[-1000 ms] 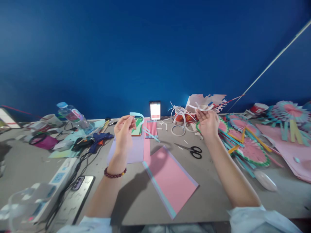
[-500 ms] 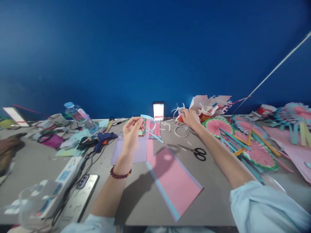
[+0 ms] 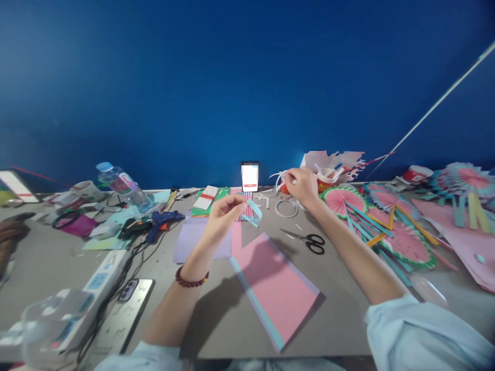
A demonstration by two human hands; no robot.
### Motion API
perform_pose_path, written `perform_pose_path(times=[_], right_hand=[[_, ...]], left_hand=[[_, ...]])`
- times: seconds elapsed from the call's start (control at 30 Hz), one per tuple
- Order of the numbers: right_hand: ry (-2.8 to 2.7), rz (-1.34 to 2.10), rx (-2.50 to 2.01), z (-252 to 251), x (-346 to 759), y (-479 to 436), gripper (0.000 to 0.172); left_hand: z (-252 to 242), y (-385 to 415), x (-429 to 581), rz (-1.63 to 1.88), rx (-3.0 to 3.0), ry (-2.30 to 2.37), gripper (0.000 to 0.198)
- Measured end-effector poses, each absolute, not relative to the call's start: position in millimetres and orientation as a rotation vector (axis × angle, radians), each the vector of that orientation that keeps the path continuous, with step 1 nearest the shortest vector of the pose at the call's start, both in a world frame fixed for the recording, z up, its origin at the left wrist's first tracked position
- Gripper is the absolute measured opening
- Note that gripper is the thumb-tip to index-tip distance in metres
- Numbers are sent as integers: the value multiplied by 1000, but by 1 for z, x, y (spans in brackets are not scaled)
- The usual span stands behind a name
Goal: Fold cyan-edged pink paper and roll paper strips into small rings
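My left hand (image 3: pixel 226 215) pinches a curled light-blue paper strip (image 3: pixel 255 208) above the back middle of the table. Below it lie narrow striped strips and a pink sheet with blue and lilac edges (image 3: pixel 276 288). At the back, my right hand (image 3: pixel 303 185) is closed with its fingertips together, beside white curled strips (image 3: pixel 279 179) and in front of the paper cups. What its fingers hold, if anything, is too small to make out. A white ring of tape (image 3: pixel 286 208) and black-handled scissors (image 3: pixel 315 243) lie below my right hand.
Watermelon-patterned paper fans (image 3: pixel 344 201) crowd the right. A phone (image 3: pixel 249 176) stands lit against the blue wall. Left are a glue gun (image 3: pixel 160 222), bottle (image 3: pixel 121 183), power strip (image 3: pixel 98 288) with cables and another phone (image 3: pixel 124 314). Another person's hand (image 3: pixel 13 232) shows far left.
My left hand has moved right and slightly down with the blue strip, uncovering the green and white stack behind it. My right hand has lifted slightly with its fingertips now pinched together.
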State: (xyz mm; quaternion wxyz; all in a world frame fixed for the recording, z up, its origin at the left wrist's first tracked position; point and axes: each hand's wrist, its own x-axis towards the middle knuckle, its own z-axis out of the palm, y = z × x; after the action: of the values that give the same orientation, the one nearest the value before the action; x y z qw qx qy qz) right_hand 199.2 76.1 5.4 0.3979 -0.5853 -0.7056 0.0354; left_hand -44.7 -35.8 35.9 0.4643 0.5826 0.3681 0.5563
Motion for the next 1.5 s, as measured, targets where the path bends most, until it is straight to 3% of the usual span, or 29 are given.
perform_pose_path(times=[0.07,0.17,0.33,0.6,0.93,1.13,1.33,1.5], right_hand=[[-1698,583,-1212,10,182,57,23],[-1851,1397,-729,15,159,26,36],[-1896,2025,-345,17,149,-3,45],[-1598,2182,-376,6,169,-18,29],[-1411,2328,-445,-5,174,-53,59],[-1348,2246,-362,-10,169,-65,34],[-1272,2101,-525,-20,180,-69,26],[-1039,2045,-645,-34,195,-71,22]], left_hand=[[37,-39,-44,1278,1473,866,13],[38,-44,-42,1125,1537,783,15],[44,-51,-43,885,1533,596,23],[41,-48,-45,1031,1763,771,14],[38,-55,-31,972,1860,675,22],[41,-60,-26,901,1818,612,15],[38,-59,-29,873,1992,857,21],[-5,-53,-39,402,2306,819,25]])
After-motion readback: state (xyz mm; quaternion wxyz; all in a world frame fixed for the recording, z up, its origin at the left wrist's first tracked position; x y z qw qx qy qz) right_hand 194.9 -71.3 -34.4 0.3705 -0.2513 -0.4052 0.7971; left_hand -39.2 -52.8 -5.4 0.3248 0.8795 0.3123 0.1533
